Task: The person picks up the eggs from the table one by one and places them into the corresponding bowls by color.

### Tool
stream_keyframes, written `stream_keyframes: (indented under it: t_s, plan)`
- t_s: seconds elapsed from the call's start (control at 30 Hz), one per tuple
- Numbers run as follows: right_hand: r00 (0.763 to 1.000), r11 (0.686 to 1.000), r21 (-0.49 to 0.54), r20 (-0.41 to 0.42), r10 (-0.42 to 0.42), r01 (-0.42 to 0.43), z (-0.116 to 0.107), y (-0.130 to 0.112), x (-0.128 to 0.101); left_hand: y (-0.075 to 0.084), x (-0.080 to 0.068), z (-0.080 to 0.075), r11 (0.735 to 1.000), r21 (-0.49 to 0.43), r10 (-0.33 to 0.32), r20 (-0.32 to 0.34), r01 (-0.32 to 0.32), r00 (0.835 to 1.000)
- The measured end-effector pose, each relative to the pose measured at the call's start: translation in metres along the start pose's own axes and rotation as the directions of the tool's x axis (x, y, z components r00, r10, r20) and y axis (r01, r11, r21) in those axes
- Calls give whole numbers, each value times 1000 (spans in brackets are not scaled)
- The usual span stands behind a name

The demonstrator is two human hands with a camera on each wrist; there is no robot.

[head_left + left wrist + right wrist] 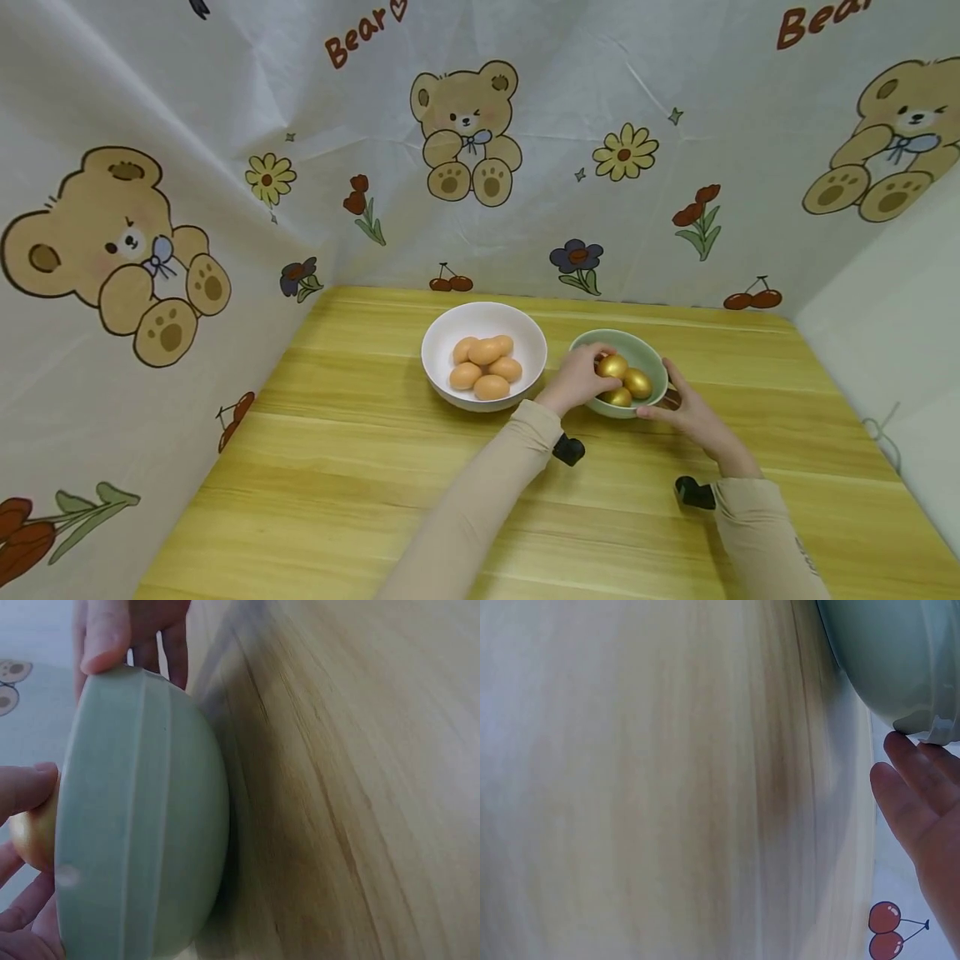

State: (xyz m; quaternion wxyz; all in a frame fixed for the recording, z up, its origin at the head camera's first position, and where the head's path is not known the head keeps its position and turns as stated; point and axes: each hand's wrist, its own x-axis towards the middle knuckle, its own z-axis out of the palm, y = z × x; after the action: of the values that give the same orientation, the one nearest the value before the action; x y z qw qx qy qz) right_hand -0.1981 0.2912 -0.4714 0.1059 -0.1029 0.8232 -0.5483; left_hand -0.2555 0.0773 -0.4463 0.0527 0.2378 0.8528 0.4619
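A light green bowl [626, 340] holds several golden eggs, among them one golden egg [638, 383] at the right. My left hand [581, 377] reaches over the bowl's left rim and pinches a golden egg [34, 838] between thumb and fingers; part of that egg is covered. My right hand [697, 423] touches the bowl's right side, its thumb at the front near the rim and its fairly straight fingers [900, 802] further round the outside. To the left stands a white bowl [442, 333] with several brown eggs [484, 352].
Both bowls stand on a yellow wood-grain table [322, 467]. A white sheet [540, 50] printed with bears and flowers hangs behind and at the left. A white wall [900, 317] borders the right side. Black straps or mounts [568, 451] sit at both wrists.
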Motion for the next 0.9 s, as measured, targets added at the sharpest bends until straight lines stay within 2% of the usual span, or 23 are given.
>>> stream_keyframes:
  t_s: [0.13,0.33,0.63,0.9]
  plan:
    - [1000,1000,-1,0,3,-3,0,-1,-1,-1,9,4,996,84,-6,14,4,1000]
    - [1000,1000,-6,-1,1,-1,-1,0,-1,-1,15,6,995,99,-25,19,23,1000]
    - [1000,1000,-15,-7,-5,5,-1,0,-1,6,10,5,989,145,-16,52,8,999]
    - [1000,1000,-18,-13,-7,6,0,-1,-1,13,6,3,985,163,-70,56,60,996]
